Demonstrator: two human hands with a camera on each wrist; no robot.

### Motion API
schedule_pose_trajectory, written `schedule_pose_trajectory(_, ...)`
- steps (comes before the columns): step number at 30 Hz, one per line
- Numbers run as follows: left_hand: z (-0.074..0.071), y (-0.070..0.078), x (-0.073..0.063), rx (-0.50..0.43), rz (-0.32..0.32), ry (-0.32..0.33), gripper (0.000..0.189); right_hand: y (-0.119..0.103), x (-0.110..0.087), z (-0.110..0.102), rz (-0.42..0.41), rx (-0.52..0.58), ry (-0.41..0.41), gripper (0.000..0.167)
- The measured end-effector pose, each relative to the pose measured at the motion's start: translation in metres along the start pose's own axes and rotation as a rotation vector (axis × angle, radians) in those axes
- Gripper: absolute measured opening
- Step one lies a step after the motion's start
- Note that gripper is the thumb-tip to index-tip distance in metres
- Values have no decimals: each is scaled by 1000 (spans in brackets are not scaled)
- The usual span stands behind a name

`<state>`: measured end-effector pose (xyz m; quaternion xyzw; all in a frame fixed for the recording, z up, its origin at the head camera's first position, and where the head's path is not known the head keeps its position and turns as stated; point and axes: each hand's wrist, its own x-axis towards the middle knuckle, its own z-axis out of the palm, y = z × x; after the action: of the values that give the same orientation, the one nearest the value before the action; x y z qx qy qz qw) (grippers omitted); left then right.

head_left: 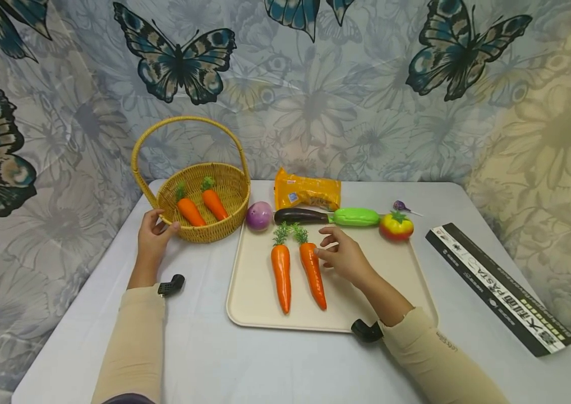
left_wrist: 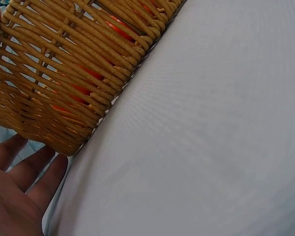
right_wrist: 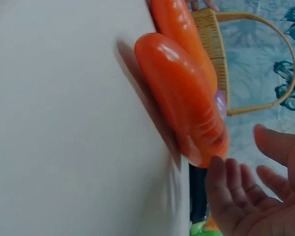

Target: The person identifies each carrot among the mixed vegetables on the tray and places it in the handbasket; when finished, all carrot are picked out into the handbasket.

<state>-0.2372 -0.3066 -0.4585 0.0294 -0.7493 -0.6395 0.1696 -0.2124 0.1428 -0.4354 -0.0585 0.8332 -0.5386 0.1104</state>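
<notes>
At the left side of the wicker basket (head_left: 207, 231), my left hand (head_left: 154, 241) has its fingers spread against the wall and its thumb at the front. In the left wrist view, nearly straight fingers (left_wrist: 46, 182) reach the basket's edge. Two orange carrots (head_left: 190, 211) with green tops lie inside. My right hand (head_left: 346, 258) hovers over the tray, its thumb at the upper part of the right carrot (head_left: 314, 278). The right wrist view shows a gap between thumb and fingers, with fingertips close to the carrot's thick end. Another carrot (head_left: 281, 280) lies parallel on the left.
Along the back of the beige tray (head_left: 265, 318) are a purple onion (head_left: 259, 216), an eggplant (head_left: 300, 216), a green zucchini-like vegetable (head_left: 356, 217) and a red-yellow tomato (head_left: 396, 227). An orange packet (head_left: 311, 192) and a lollipop (head_left: 400, 206) lie behind. A pasta box (head_left: 500, 289) lies right.
</notes>
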Motion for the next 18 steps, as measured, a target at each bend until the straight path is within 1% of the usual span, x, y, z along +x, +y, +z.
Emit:
schedule_pose_trajectory(3,0,0,1,-3,-8,6,61,2,-1,1,22,-8,-35,55)
schedule_pose_trajectory(8,0,0,2,4,-12,12,62,4,-1,3,71,-60,-87,60)
schedule_pose_trajectory(10,-2,-5,3,13,-18,12,63,4,-1,4,97,-77,-109,63)
schedule_pose_trajectory(11,-2,-4,3,18,-20,11,63,4,-1,5,108,-84,-118,64)
schedule_pose_trajectory(15,-1,-3,0,13,-11,3,63,5,-2,9,145,-69,-154,66)
schedule_pose_trajectory(17,0,2,-3,9,-8,-2,63,6,-1,10,162,-54,-173,66)
schedule_pose_trajectory(18,1,2,-4,7,-4,-1,63,7,0,11,171,-43,-182,67)
